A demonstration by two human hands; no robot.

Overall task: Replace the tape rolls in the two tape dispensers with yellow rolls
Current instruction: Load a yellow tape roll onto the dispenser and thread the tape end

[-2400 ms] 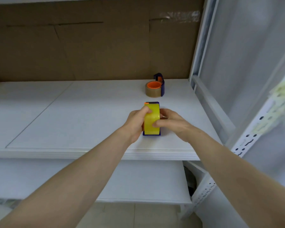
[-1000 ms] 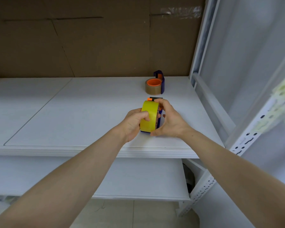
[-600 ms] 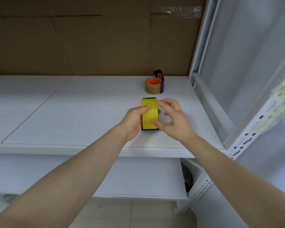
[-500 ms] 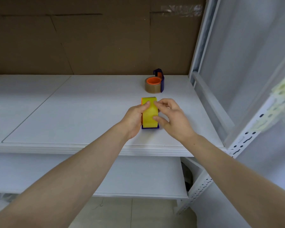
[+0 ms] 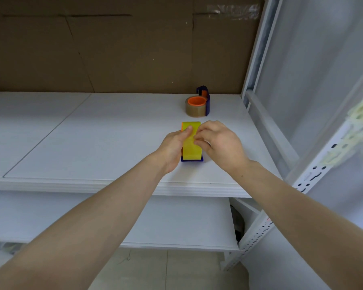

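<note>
A person stands at a white shelf (image 5: 105,143) backed by brown cardboard (image 5: 122,51), both bare arms stretched forward. The left hand (image 5: 173,146) grips the left side of a yellow tape roll (image 5: 191,149) seated upright in a blue tape dispenser (image 5: 192,160), thumb laid across the roll's top. The right hand (image 5: 217,143) curls over the roll from the right, fingertips (image 5: 197,137) pinching at the yellow surface; whether they grip a loose tape end cannot be told. The dispenser rests on the shelf near its front edge. Farther back, close to the cardboard, a second blue dispenser (image 5: 206,101) lies on its side with a brown tape roll (image 5: 195,108) on an orange hub (image 5: 196,100), untouched, well apart from the hands. A white metal upright (image 5: 258,59) frames the shelf's right side.
</note>
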